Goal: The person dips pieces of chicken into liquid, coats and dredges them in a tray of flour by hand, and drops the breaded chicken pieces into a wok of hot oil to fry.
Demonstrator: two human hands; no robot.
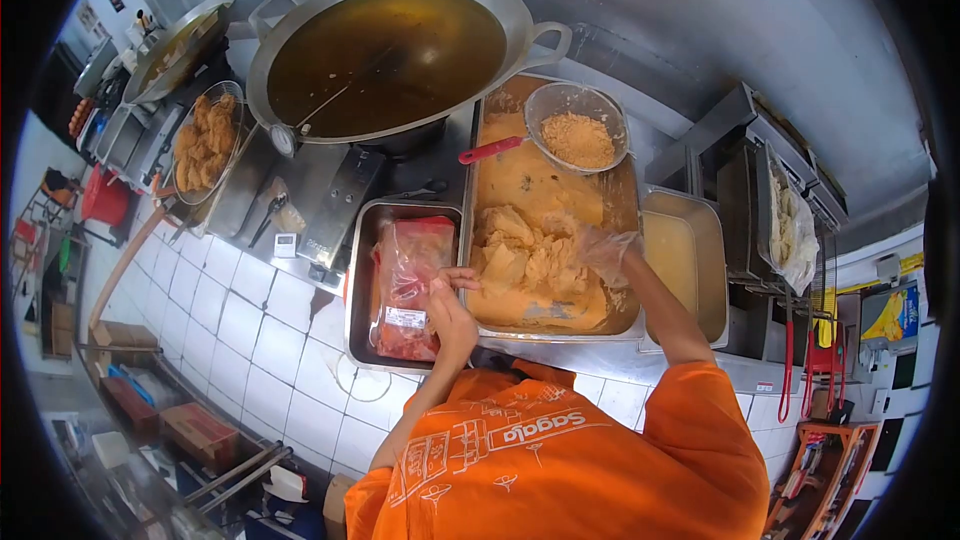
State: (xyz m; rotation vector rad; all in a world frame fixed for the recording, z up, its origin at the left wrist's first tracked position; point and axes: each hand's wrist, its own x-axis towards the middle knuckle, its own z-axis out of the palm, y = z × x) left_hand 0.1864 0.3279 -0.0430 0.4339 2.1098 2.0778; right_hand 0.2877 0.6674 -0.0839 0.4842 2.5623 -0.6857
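Note:
My left hand is at the right side of a clear plastic bag of red raw meat, its fingers closed on the wrinkled plastic. The bag has a white label and lies in a steel tray. My right hand wears a clear plastic glove and rests at the right side of coated pieces. Its fingertips are blurred against the coating, so their grip is unclear. These pieces lie in a large tray of orange-tan flour.
A wide wok of oil with a thermometer stands behind. A red-handled sieve holding crumbs sits over the flour tray's back. Pale liquid fills a pan at right. Fried pieces sit in a wire basket at left.

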